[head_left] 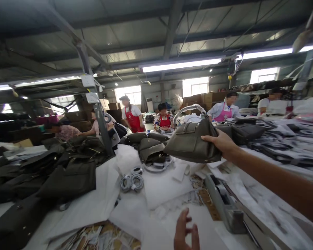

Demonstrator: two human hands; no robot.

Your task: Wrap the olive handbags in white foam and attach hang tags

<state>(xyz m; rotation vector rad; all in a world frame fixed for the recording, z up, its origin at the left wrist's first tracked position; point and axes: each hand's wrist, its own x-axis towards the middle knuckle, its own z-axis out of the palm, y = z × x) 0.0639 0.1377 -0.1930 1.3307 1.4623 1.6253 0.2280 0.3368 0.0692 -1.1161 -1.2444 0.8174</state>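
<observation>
A dark olive handbag (189, 144) hangs in the air over the table, tilted, its handle wrapped in pale padding arching up behind it. My right hand (221, 143) grips the bag's right end, thumb across the near face and the fingers hidden behind. Low in the view, my left hand (186, 232) is raised above white sheets with fingers apart and nothing in them. Just beyond it lie white paper sheets (169, 189). A grey tape dispenser (224, 203) stands to its right.
Coiled, wrapped straps (132, 181) lie mid-table. Dark bags (67, 178) are piled at left, with more bags (151, 147) behind. Tags with strings (101, 238) lie at the front edge. A metal post (103, 128) rises at left. Several people work across the tables.
</observation>
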